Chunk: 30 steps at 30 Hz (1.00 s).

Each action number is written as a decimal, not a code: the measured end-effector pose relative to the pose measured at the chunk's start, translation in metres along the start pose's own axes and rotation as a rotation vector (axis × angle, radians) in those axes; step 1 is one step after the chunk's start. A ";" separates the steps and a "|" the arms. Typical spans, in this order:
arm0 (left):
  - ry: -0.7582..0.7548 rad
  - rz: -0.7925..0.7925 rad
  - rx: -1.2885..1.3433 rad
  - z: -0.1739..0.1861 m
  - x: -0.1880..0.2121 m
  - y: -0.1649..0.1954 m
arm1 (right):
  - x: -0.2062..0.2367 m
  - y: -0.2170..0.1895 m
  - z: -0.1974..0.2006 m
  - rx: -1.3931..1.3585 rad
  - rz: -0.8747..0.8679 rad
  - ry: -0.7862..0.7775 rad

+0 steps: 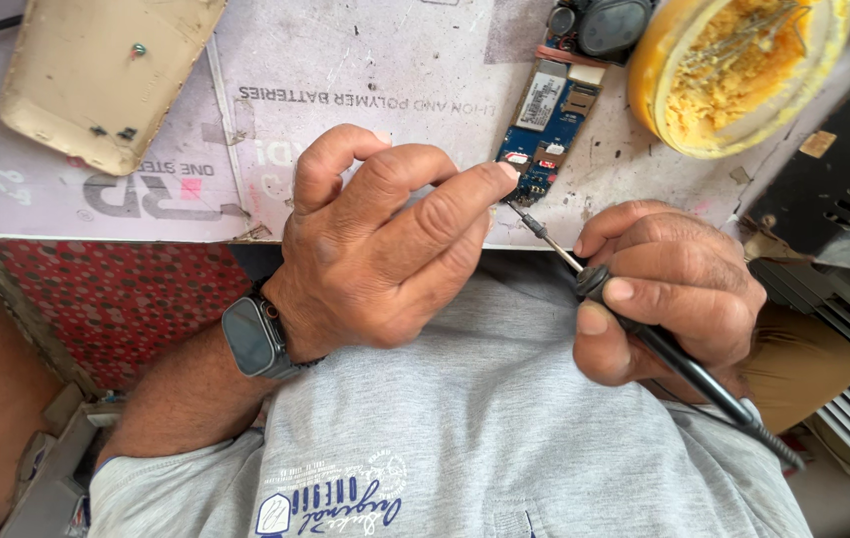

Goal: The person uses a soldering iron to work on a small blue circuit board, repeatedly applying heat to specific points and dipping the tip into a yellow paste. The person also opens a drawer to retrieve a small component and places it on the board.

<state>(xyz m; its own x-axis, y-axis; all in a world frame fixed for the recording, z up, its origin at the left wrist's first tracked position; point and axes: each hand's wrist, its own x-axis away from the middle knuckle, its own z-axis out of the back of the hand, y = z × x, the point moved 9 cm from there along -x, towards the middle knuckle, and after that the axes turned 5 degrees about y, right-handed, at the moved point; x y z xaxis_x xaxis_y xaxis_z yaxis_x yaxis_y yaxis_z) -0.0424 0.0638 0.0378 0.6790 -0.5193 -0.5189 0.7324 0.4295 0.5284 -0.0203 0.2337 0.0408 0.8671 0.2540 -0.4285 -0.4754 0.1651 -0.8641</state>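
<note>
At frame centre, the left hand presses its fingers together on a blue circuit board on the surface. The right hand, lower right, has its fingers clamped on a soldering iron touching the board's lower end.

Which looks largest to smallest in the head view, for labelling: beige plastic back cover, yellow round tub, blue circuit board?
1. beige plastic back cover
2. yellow round tub, cropped, so close
3. blue circuit board

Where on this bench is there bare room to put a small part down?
Bare grey bench top lies between the cream plastic shell and the blue circuit board. It is crowded around the board, between the left hand and the yellow paste tub.
</note>
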 end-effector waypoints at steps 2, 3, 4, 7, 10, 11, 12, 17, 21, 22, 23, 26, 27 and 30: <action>0.034 -0.010 0.048 0.005 -0.001 -0.001 | 0.000 0.000 0.001 -0.024 0.015 0.015; 0.051 -0.014 0.081 0.007 -0.001 -0.002 | 0.001 -0.002 0.001 -0.031 0.021 0.021; 0.067 -0.018 0.114 0.010 -0.001 -0.003 | 0.002 -0.003 0.001 -0.039 0.028 0.027; 0.126 0.051 0.262 0.015 0.001 -0.012 | 0.011 0.010 0.010 -0.203 -0.169 0.211; 0.173 0.166 0.407 0.015 0.008 -0.019 | 0.025 0.017 0.012 -0.463 -0.270 0.349; 0.182 0.176 0.440 0.014 0.010 -0.019 | 0.029 0.021 0.012 -0.559 -0.301 0.392; 0.191 0.187 0.472 0.012 0.012 -0.018 | 0.034 0.026 0.011 -0.658 -0.345 0.429; 0.250 0.245 0.667 0.001 0.018 -0.021 | 0.047 0.052 0.001 -0.966 -0.495 0.486; 0.276 0.244 0.722 -0.006 0.021 -0.028 | 0.051 0.070 -0.015 -1.187 -0.603 0.437; 0.277 0.253 0.736 -0.007 0.022 -0.030 | 0.052 0.074 -0.018 -1.221 -0.621 0.434; 0.278 0.265 0.757 -0.010 0.022 -0.033 | 0.053 0.077 -0.021 -1.255 -0.639 0.432; 0.280 0.293 0.827 -0.016 0.023 -0.038 | 0.054 0.084 -0.028 -1.298 -0.646 0.419; 0.284 0.298 0.855 -0.017 0.024 -0.039 | 0.054 0.086 -0.029 -1.302 -0.644 0.417; 0.288 0.297 0.885 -0.020 0.025 -0.042 | 0.055 0.089 -0.031 -1.301 -0.639 0.417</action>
<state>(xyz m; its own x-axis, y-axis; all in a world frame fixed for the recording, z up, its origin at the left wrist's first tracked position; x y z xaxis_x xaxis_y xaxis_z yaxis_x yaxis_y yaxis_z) -0.0552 0.0477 -0.0101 0.9025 -0.2282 -0.3653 0.3060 -0.2571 0.9167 -0.0106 0.2331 -0.0675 0.9564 0.1497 0.2507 0.2533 -0.8524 -0.4573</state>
